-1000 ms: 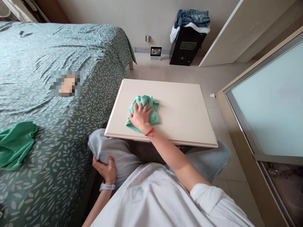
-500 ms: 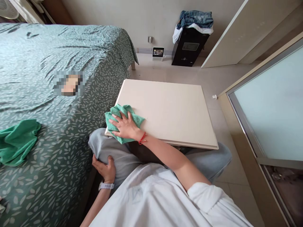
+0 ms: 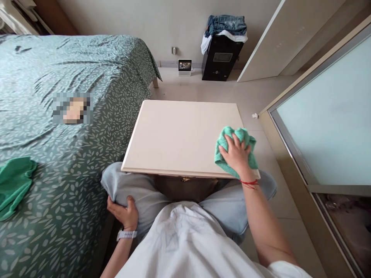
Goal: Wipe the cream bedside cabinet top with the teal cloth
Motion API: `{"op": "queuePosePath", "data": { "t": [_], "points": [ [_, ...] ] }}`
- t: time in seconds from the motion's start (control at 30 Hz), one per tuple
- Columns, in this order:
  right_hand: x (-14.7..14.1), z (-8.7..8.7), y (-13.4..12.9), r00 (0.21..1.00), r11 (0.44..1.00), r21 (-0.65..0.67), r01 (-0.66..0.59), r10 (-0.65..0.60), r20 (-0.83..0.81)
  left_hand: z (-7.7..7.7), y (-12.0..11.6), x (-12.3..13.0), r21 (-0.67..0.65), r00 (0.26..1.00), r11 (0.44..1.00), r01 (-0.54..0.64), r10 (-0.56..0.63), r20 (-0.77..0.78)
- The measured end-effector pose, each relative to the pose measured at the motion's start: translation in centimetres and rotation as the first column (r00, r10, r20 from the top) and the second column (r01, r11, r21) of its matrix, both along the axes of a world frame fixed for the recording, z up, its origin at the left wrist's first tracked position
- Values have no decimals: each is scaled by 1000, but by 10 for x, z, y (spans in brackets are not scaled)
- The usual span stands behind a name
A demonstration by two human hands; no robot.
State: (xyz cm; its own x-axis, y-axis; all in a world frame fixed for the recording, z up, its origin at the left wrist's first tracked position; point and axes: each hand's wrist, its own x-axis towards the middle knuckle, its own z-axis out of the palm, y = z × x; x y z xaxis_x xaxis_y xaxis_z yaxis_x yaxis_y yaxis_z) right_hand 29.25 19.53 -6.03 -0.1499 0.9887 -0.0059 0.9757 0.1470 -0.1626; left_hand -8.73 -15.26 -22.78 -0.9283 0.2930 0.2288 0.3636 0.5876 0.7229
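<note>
My right hand (image 3: 236, 155), with a red string on its wrist, presses a crumpled green cloth (image 3: 249, 143) onto the right front corner of a cream-coloured tabletop (image 3: 176, 135). Its fingers dig into the cloth, part of which hangs past the right edge. My left hand (image 3: 126, 212) wears a watch with a pale strap and rests against the outer side of my left leg. Its thumb is apart from the other fingers and nothing is in it.
On the left is a bed (image 3: 95, 162) with a leaf-patterned cover and a second green cloth (image 3: 14, 185). Along the wall stand a small screen (image 3: 184, 66) and a black box (image 3: 222, 58) topped with folded clothes. A glass-panelled frame (image 3: 324, 116) is on the right.
My right hand and the green cloth have moved from the tabletop's left front corner to its right front corner. My left hand keeps its place by the leg. The view has shifted slightly.
</note>
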Motion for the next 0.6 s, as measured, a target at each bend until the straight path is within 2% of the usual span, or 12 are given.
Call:
{"op": "queuePosePath", "data": {
  "t": [0.07,0.13,0.2,0.27,0.37,0.5,0.6],
  "points": [
    [17,-4,-5,990,990,14,139,-138,-24,0,-1,-1,-6,1000,1000,9,-9,-5],
    [23,-7,-15,966,966,42,255,-254,-42,-1,-1,0,-13,1000,1000,21,-21,-13],
    [17,-9,-27,948,944,86,319,-317,-42,-1,-2,0,-9,1000,1000,23,-23,-20],
    [2,-10,-40,947,938,131,320,-319,-30,-3,-1,1,-1,999,1000,26,-26,-26],
    [-34,-7,-57,975,963,154,221,-221,-17,-5,-1,3,31,999,999,29,-27,-38],
    [-105,3,-80,999,996,77,-43,43,5,-10,-2,4,78,999,997,21,-18,-42],
    [-170,13,-98,951,951,-22,-307,307,-33,-14,-4,6,90,999,996,16,-12,-44]
  ]
}}
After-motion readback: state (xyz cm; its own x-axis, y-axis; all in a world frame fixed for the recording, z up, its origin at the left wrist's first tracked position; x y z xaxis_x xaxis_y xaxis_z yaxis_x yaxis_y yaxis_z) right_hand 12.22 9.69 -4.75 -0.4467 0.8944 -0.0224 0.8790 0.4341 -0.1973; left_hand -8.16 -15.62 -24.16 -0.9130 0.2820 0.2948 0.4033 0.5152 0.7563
